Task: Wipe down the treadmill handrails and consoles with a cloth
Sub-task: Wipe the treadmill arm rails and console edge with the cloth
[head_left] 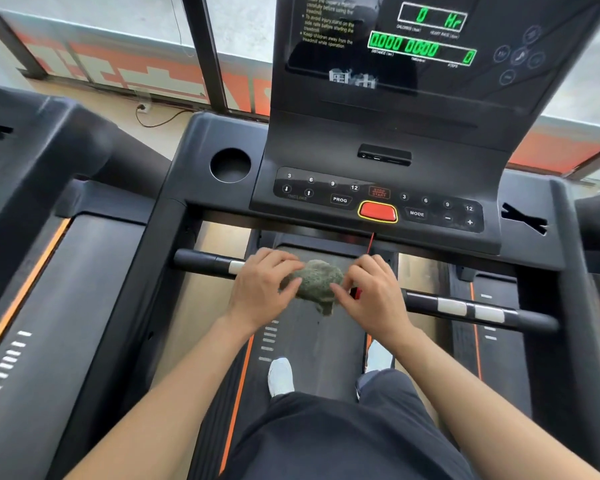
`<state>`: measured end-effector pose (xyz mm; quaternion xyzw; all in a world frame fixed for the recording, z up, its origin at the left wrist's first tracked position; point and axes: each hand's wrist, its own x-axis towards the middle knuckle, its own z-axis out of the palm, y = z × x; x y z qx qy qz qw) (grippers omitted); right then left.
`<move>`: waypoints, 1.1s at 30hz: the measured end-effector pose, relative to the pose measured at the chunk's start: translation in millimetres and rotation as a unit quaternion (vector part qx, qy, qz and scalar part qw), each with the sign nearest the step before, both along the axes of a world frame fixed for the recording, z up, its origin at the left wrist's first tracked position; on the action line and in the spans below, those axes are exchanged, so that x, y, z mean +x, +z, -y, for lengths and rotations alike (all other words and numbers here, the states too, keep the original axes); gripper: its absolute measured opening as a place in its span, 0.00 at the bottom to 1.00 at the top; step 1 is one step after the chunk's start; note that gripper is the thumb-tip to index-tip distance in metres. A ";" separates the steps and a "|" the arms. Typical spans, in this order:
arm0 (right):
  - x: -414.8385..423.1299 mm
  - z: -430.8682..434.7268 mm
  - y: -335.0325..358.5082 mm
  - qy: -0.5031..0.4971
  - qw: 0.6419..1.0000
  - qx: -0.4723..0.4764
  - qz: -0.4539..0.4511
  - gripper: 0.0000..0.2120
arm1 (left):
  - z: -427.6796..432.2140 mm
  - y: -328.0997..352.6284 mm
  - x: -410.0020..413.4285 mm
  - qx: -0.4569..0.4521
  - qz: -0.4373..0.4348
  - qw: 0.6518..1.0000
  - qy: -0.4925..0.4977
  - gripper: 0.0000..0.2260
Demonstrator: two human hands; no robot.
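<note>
Holds a bunched grey-green cloth (317, 280) against the middle of the front handrail (465, 308), just below the console (378, 161). Curls the left hand (260, 289) round the cloth's left side; pinches its right edge with the right hand (374, 296). Stands on the belt (312, 341).

The person wears dark, navy-black legwear (343, 438), plain and smooth, loose over both thighs; shorts or trousers, I cannot tell. The shoes are pale: the left shoe (280, 375) white with a rounded toe, the right shoe (379, 356) white with a bluish cast, partly hidden by the leg. The left forearm (174, 382) and right forearm (465, 386) are bare down to the left hand (260, 289) and right hand (374, 296).
</note>
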<state>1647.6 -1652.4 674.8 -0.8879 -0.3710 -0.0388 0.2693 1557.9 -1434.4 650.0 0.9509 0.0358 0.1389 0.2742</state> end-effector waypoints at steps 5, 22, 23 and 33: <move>7.4 -25.1 -8.2 0.070 0.981 -0.153 -0.097 0.20 | -4.5 -10.1 30.4 0.053 -0.207 0.966 -0.142 0.22; 17.6 0.0 -20.4 0.034 0.971 -0.231 -0.042 0.23 | -1.4 -13.3 37.3 0.055 -0.181 0.970 -0.153 0.24; 17.5 -4.3 -20.2 0.039 0.971 -0.232 -0.047 0.23 | -6.5 -14.8 34.5 0.057 -0.177 0.971 -0.151 0.24; 9.7 -79.2 -13.3 0.136 0.956 -0.217 -0.140 0.19 | -75.0 -12.1 -3.4 0.125 -0.127 0.980 -0.089 0.22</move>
